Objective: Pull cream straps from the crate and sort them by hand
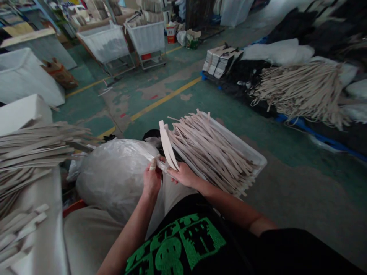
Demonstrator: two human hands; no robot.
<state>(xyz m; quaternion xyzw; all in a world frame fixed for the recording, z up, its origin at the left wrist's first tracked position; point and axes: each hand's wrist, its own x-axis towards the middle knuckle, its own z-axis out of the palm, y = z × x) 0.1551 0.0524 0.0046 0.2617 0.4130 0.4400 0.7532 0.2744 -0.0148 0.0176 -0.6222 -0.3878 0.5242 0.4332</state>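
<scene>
My right hand point(183, 175) is closed on a few pale fabric strips point(167, 145), which stand up from the fingers and lean left at the top. My left hand point(152, 176) pinches a whitish strip-like piece point(162, 165) that runs across to the right hand's fingers; I cannot make out whether it is part of the same strips. Just beyond the left hand bulges a large clear plastic bag point(111, 175). Beside the right forearm, a white plastic tub point(259, 158) is heaped with long beige strips point(212, 152).
More strips point(34, 149) lie stacked on a white surface point(48, 225) at my left. White bins on wheeled frames point(147, 38) stand at the back. On the right, a blue pallet point(304, 126) carries a large bundle of cords or strips point(304, 89). Yellow lines point(166, 99) cross the green floor.
</scene>
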